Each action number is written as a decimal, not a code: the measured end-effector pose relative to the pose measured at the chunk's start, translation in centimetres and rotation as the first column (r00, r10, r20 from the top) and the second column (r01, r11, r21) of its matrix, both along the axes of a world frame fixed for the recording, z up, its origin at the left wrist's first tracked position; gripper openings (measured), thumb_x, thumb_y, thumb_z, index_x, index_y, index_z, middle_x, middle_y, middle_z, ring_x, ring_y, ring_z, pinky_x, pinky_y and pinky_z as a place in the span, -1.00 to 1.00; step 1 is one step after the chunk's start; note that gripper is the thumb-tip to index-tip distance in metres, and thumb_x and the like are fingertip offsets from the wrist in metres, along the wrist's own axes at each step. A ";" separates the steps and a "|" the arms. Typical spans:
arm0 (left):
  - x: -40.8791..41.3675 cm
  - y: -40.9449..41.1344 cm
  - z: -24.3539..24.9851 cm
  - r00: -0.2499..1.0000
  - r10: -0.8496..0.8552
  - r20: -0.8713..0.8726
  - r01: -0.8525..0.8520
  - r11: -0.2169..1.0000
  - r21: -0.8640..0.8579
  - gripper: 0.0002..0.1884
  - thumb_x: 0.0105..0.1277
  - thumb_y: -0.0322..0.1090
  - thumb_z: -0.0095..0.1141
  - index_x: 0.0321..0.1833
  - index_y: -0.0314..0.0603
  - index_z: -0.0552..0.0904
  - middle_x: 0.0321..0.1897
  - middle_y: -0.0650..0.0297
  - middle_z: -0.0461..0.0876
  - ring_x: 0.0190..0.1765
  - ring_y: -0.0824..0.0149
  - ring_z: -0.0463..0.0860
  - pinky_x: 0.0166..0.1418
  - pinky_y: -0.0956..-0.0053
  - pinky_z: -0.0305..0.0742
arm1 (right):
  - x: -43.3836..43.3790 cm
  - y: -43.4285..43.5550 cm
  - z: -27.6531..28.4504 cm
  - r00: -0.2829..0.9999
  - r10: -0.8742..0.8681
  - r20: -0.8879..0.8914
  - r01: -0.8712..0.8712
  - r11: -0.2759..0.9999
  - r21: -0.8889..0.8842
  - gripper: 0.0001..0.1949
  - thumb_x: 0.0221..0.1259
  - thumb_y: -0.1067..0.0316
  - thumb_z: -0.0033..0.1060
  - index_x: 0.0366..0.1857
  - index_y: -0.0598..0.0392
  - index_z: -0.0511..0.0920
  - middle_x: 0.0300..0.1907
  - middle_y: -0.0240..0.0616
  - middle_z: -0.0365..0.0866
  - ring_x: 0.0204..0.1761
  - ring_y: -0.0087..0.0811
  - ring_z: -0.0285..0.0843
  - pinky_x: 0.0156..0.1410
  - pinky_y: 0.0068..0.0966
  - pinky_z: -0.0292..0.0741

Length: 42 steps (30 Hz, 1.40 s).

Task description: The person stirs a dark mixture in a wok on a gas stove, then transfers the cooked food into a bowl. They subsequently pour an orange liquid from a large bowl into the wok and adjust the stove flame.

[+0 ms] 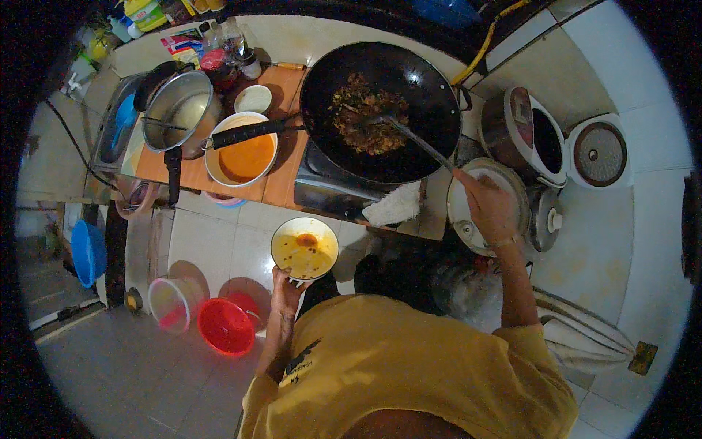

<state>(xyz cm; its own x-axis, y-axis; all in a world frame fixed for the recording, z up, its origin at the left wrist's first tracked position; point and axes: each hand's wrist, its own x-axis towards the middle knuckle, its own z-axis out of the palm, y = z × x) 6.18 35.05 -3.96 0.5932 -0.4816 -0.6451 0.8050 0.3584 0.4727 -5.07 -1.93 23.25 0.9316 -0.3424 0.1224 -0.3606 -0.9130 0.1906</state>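
My left hand (286, 288) grips the rim of a white bowl (279, 230) from below, out past the counter's front edge. A thin yellow liquid with a reddish patch and small bits coats the inside of the bowl. In my right hand (491, 208) is the handle of a metal spatula (422, 142). Its far end rests in chopped brown food (367, 115) inside a large black wok (428, 99). The spatula's tip is partly hidden by the food. The wok stands over a gas stove (334, 192), its black handle reaching left above a bowl of orange liquid (247, 159).
A pressure-cooker pot (178, 110) and a small white dish (253, 99) stand left on the wooden counter (282, 189). A cloth (392, 206) lies on the stove's front. An opened rice cooker (515, 131) is at right. A red bucket (225, 326) stands on the floor.
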 end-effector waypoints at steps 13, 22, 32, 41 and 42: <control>0.6 -0.5 0.4 0.998 -0.063 0.019 0.063 0.998 0.017 -0.38 0.11 -0.08 0.21 0.19 0.04 0.23 0.17 0.14 0.28 0.19 0.05 0.35 0.08 0.00 0.47 | 0.3 0.8 -5.8 0.971 -0.237 0.033 0.234 0.968 0.087 -0.52 0.15 0.41 0.10 0.22 -0.18 0.41 -0.26 -0.11 0.56 -0.43 -0.07 0.56 -0.37 -0.19 0.51; 0.4 0.7 -1.3 0.998 -0.039 0.056 0.040 0.999 -0.008 -0.41 0.12 -0.11 0.21 0.19 0.15 0.24 0.21 0.24 0.26 0.23 0.08 0.31 0.08 0.08 0.47 | 0.1 6.0 -7.8 0.967 0.150 0.205 -0.197 0.951 0.237 -0.58 0.14 0.36 0.13 0.14 -0.09 0.46 -0.20 -0.12 0.53 -0.21 -0.11 0.56 -0.16 -0.28 0.54; 0.5 3.1 -0.6 0.999 0.003 0.039 -0.004 1.000 0.028 -0.41 0.18 -0.05 0.17 0.26 0.07 0.30 0.23 0.19 0.35 0.22 0.06 0.40 0.16 0.04 0.45 | 12.1 10.2 -17.8 0.871 0.120 -0.476 0.126 0.882 0.454 -0.74 0.27 0.32 -0.09 -0.06 0.09 0.56 -0.15 -0.06 0.62 -0.08 -0.08 0.61 -0.11 -0.24 0.57; 0.4 4.5 -3.2 0.999 0.050 -0.004 -0.050 0.999 0.021 -0.36 0.15 -0.03 0.20 0.25 -0.05 0.30 0.22 0.18 0.33 0.21 0.09 0.37 0.16 0.03 0.45 | 10.2 6.7 -23.8 0.969 0.009 -0.247 0.217 0.452 0.865 -0.83 0.30 0.38 -0.03 -0.24 0.17 0.59 -0.41 -0.18 0.65 -0.27 -0.29 0.64 -0.23 -0.33 0.56; 0.6 4.4 -2.9 0.999 0.051 -0.015 -0.051 0.999 0.012 -0.36 0.11 -0.05 0.22 0.23 0.01 0.29 0.20 0.17 0.30 0.21 0.07 0.34 0.17 -0.01 0.44 | 9.7 6.3 -23.8 0.970 -0.076 -0.230 0.240 0.192 0.952 -0.84 0.30 0.40 -0.02 -0.22 0.18 0.58 -0.44 -0.22 0.64 -0.29 -0.34 0.64 -0.25 -0.36 0.55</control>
